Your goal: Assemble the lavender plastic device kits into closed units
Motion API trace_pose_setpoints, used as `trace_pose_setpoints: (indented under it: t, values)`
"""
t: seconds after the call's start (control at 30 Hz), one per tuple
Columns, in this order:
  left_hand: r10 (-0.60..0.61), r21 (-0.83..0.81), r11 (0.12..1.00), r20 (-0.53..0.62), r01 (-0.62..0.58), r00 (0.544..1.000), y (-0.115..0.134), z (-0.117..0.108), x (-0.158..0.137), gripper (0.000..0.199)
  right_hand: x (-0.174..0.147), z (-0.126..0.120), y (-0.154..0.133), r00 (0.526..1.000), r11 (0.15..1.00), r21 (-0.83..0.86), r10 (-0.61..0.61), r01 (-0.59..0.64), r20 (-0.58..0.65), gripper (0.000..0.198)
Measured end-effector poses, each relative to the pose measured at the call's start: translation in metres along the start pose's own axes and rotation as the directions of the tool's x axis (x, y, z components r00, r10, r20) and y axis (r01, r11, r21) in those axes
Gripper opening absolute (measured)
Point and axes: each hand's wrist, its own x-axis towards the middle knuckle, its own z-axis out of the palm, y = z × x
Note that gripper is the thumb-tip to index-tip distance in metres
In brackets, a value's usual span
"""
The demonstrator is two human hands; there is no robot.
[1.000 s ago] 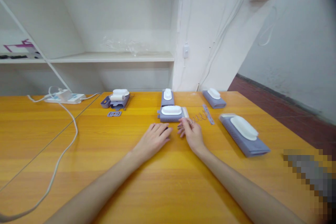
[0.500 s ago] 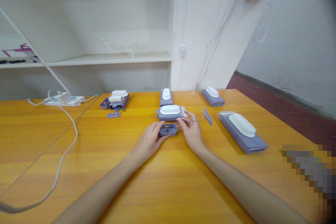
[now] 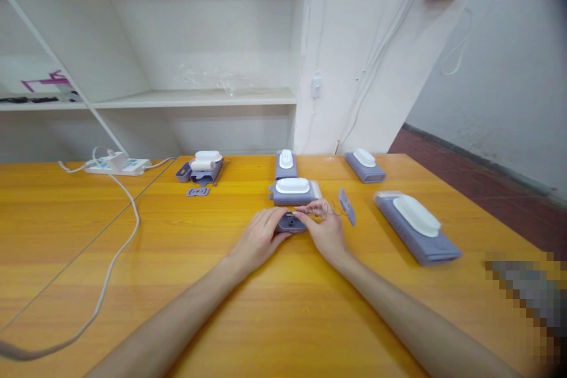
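Note:
My left hand grips the left side of a small grey-purple plastic cap, hollow side up, low over the wooden table. My right hand pinches one end of a thin coil spring at the cap's right rim. The spring stretches off to the right, to a flat grey-purple plate with slots, which stands tilted. Just behind the cap lies a grey-purple plastic case with a white oval brush-like piece on top.
Similar cases with white tops stand at the back middle, back right and right. At the back left, a case lies with loose parts and a flat plate. A power strip trails a white cable.
My right hand has brought the spring's end over to the cap's rim. The plate at the spring's far end has shifted slightly. The whole view has moved a little.

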Motion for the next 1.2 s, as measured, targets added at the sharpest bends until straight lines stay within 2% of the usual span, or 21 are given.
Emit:
trace_pose_setpoints:
  t: [0.2, 0.43, 0.67, 0.93, 1.2]
  values:
    - [-0.018, -0.022, 1.0, -0.007, 0.018, 1.0, -0.002, 0.0014, -0.0012, 0.046, 0.0011, -0.0012, 0.0005, 0.999, 0.998, -0.067, -0.003, 0.0, -0.042, 0.024]
    - [-0.021, -0.003, 1.0, 0.009, 0.021, 1.0, -0.0027, 0.0018, -0.0021, 0.049, -0.0013, 0.0005, 0.0045, 0.992, 0.984, -0.139, -0.098, 0.108, 0.074, 0.035]
    - [0.005, 0.016, 1.0, 0.021, -0.005, 1.0, 0.0001, -0.0002, -0.0014, 0.047, -0.0012, 0.0008, 0.0005, 0.975, 0.949, -0.228, -0.205, 0.218, 0.08, 0.013]
    - [0.019, 0.013, 1.0, 0.031, -0.02, 0.999, -0.0006, 0.0003, -0.0028, 0.047, -0.0045, 0.0019, 0.0028, 0.972, 0.924, -0.331, -0.128, 0.189, 0.199, 0.012]
    - [-0.035, -0.084, 0.996, 0.006, 0.036, 0.999, -0.0025, 0.0036, -0.004, 0.053, -0.0007, 0.002, -0.0001, 0.97, 0.909, -0.368, -0.124, 0.196, 0.21, 0.012]
